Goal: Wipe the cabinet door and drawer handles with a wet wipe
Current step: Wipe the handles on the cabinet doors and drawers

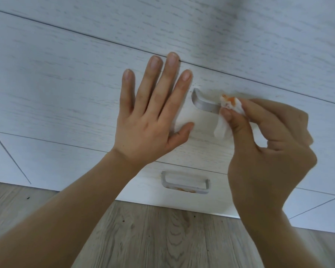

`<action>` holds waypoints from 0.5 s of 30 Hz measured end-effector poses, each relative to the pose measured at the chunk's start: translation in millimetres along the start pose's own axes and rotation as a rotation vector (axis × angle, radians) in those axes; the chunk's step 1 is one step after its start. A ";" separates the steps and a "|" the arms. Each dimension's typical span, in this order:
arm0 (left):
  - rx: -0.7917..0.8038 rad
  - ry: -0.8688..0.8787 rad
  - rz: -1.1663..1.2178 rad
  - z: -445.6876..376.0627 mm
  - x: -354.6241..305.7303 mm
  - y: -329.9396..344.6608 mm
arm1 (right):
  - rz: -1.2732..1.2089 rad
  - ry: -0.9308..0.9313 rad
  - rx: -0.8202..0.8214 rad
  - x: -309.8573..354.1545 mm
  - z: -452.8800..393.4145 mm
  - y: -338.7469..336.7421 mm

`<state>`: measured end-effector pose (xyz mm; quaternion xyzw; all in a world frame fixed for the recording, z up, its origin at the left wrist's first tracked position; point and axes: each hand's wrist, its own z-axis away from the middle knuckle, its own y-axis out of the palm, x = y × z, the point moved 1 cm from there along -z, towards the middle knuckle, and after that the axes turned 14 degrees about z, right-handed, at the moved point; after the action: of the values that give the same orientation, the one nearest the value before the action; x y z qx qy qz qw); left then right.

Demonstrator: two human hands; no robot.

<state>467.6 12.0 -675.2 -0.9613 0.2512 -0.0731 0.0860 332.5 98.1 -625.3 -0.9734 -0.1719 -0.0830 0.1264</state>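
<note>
Wet wipe (228,111), white and bunched, is pinched between the thumb and fingers of the right hand (267,144) and pressed against the right part of the upper drawer handle (203,104). Orange stains are seen on the top of the wipe, and a loose tail of it hangs down beside the thumb. The handle, a pale grey bar, is mounted on a white wood-grain drawer front (66,93); its left end is bare, while its right end is hidden by the wipe and the fingers. The left hand (153,117) is laid flat on the same drawer front just left of the handle, fingers straight and spread, nothing held. The two hands are kept apart, with the handle between them. On the drawer below, a second grey handle (185,183) is seen, with orange-brown smears along its lower edge. Beneath the cabinet, a grey wood-pattern floor (162,238) is shown.
</note>
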 end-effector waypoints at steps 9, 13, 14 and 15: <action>0.001 0.005 0.005 0.0 1.3 -0.4 | 0.010 -0.040 -0.019 5.6 0.8 6.6; 0.011 -0.007 0.008 0.7 0.1 -1.0 | -0.037 0.071 -0.005 3.2 0.4 2.4; 0.014 -0.008 0.008 0.5 0.3 -0.9 | -0.047 0.082 -0.010 2.7 0.8 1.6; 0.013 -0.007 0.006 0.1 1.0 -0.9 | -0.046 0.062 -0.010 3.4 0.8 2.1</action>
<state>468.9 12.3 -675.0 -0.9602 0.2535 -0.0710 0.0934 336.6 97.5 -625.8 -0.9668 -0.1896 -0.1168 0.1251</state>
